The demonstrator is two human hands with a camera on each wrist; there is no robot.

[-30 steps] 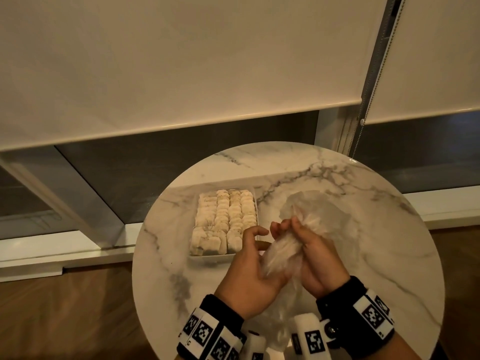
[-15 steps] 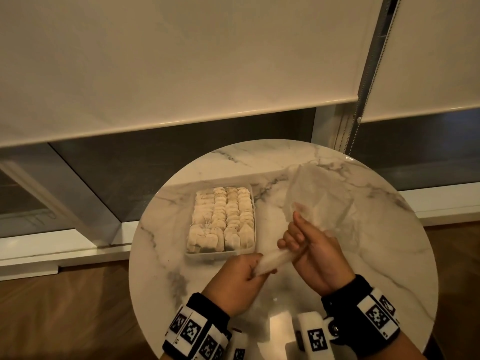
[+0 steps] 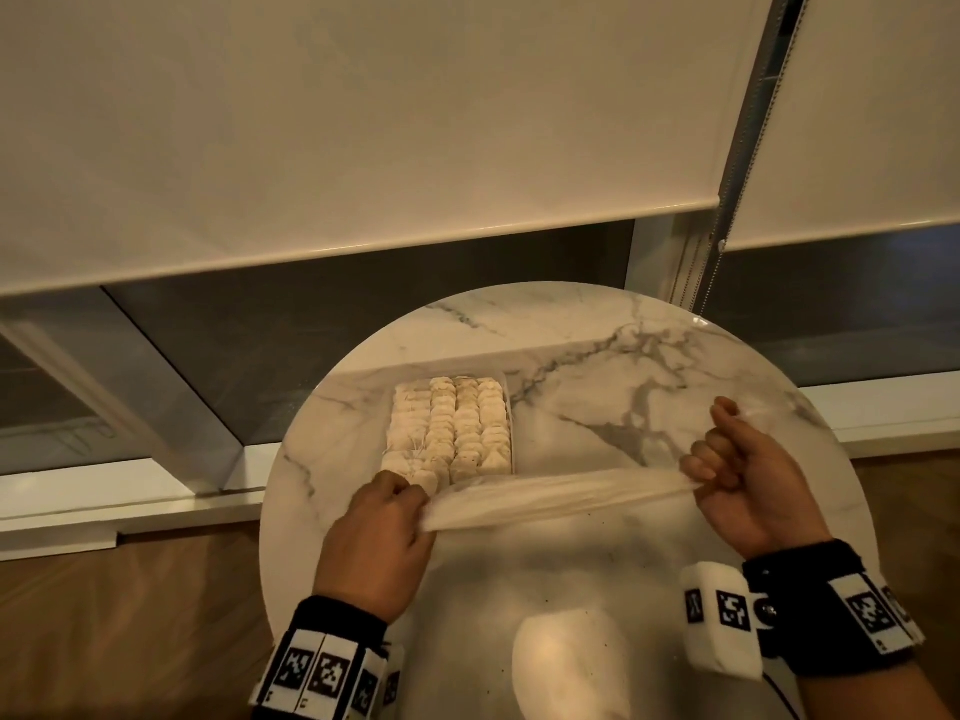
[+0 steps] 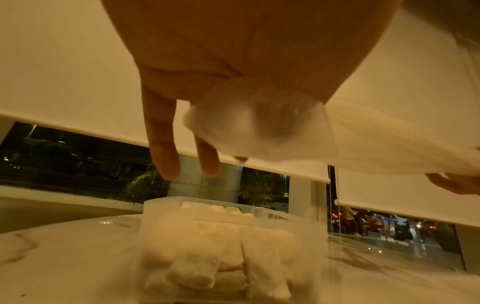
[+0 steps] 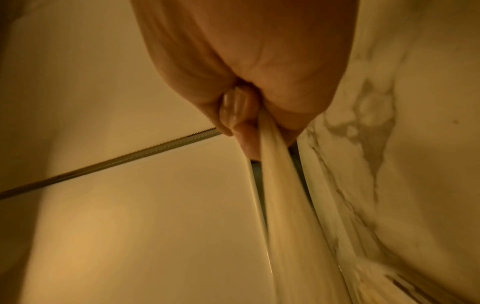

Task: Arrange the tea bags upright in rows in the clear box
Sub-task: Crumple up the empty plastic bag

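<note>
The clear box (image 3: 509, 423) stands on the round marble table (image 3: 597, 356), filled with pale tea bags (image 3: 452, 428) standing in several rows; the left wrist view shows the clear box (image 4: 228, 232) from its near end. A thin translucent plastic bag (image 3: 561, 493) is stretched into a band between both hands, just in front of the box. My left hand (image 3: 410, 498) grips the bag's left end, which bunches at my palm as the plastic bag (image 4: 259, 127). My right hand (image 3: 711, 459) is fisted around the plastic bag (image 5: 275, 164) at its right end.
Roller blinds (image 3: 363, 122) hang behind the table, with a bead chain (image 3: 727, 163) between them. Dark window glass and a white sill lie below. Wooden floor (image 3: 130, 615) surrounds the table. Small dark crumbs dot the near tabletop (image 3: 571, 595).
The hands were close together on a crumpled bag; they have pulled apart, the right hand moving far right, drawing the bag into a long taut band.
</note>
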